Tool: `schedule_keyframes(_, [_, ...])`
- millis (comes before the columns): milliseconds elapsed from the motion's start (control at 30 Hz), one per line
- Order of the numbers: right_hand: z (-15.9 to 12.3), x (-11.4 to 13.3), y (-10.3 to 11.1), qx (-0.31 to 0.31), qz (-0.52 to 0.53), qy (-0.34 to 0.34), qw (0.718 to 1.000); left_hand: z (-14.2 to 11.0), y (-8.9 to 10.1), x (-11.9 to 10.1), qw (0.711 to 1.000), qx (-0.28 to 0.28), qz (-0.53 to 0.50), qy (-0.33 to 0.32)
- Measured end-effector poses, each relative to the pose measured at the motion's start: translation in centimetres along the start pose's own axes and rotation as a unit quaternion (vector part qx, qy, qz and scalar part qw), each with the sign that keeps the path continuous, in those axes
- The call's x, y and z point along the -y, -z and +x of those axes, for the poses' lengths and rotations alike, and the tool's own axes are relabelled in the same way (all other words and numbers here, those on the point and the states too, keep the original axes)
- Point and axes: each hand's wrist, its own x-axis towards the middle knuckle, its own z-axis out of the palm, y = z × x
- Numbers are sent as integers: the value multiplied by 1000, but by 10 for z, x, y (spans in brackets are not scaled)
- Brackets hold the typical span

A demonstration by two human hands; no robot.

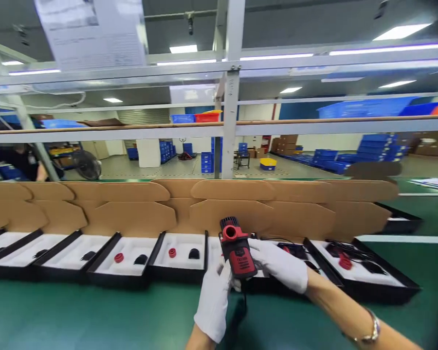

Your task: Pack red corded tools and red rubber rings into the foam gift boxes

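Observation:
Between my two white-gloved hands is a red and black pump (241, 262), held above the row of boxes. It has a black ribbed end and a round red port at the top. My left hand (214, 294) grips its lower left side, fingers closed. From the right, my right hand (279, 262) closes on its other side. A dark cord hangs below it. Just behind is an open box with a white insert (214, 250), partly hidden by the pump and hands. The box to its left holds a red ring (172, 253) and a black cap (193, 253).
Open black boxes with raised brown cardboard lids (135, 214) line the green table (95, 311). The far right box (383, 291) contains a red and black unit with coiled cord. A metal frame post (230, 107) rises behind. A person (16, 163) is at far left.

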Motion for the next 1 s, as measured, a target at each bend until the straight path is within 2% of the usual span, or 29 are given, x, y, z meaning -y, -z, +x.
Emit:
schedule_keyframes(100, [24, -1, -33, 1, 60, 43, 997, -3, 39, 5, 999, -45, 16, -14])
schedule_keyframes(167, [39, 6, -42, 0, 69, 47, 997, 1, 65, 29, 998, -67, 6, -12])
schedule_keyframes(200, [46, 9, -44, -8, 59, 49, 997, 4, 75, 47, 998, -66, -9, 9])
schedule_keyframes(267, [62, 15, -44, -27, 26, 53, 998, 8, 90, 90, 993, -37, -64, 92])
schedule_keyframes(333, [79, 17, -43, -39, 21, 55, 998, 7, 96, 131, 973, -6, -145, 181])
schedule_keyframes(400, [98, 11, -41, -52, 33, 47, 997, -2, 98, 157, 947, -5, -222, 233])
schedule_keyframes(433, [108, 7, -39, -59, 26, 42, 997, -8, 99, 162, 938, -9, -247, 244])
schedule_keyframes(467, [119, 0, -37, -65, -9, 39, 997, -14, 101, 163, 934, -7, -261, 245])
schedule_keyframes(533, [143, -14, -32, -71, -142, 39, 987, -23, 103, 153, 941, 16, -251, 228])
schedule_keyframes(633, [181, -34, -28, -49, -331, 33, 942, -18, 105, 130, 957, 17, -233, 171])
schedule_keyframes(700, [205, -44, -34, -14, -388, 11, 922, -8, 103, 119, 948, -6, -279, 154])
schedule_keyframes(800, [237, -53, -54, 50, -465, -32, 884, 2, 103, 108, 932, -27, -306, 192])
schedule_keyframes(900, [260, -60, -77, 94, -501, -74, 857, -4, 115, 96, 966, -48, -176, 181])
schedule_keyframes(1000, [266, -63, -85, 119, -500, -90, 853, -14, 135, 72, 987, -41, -42, 148])
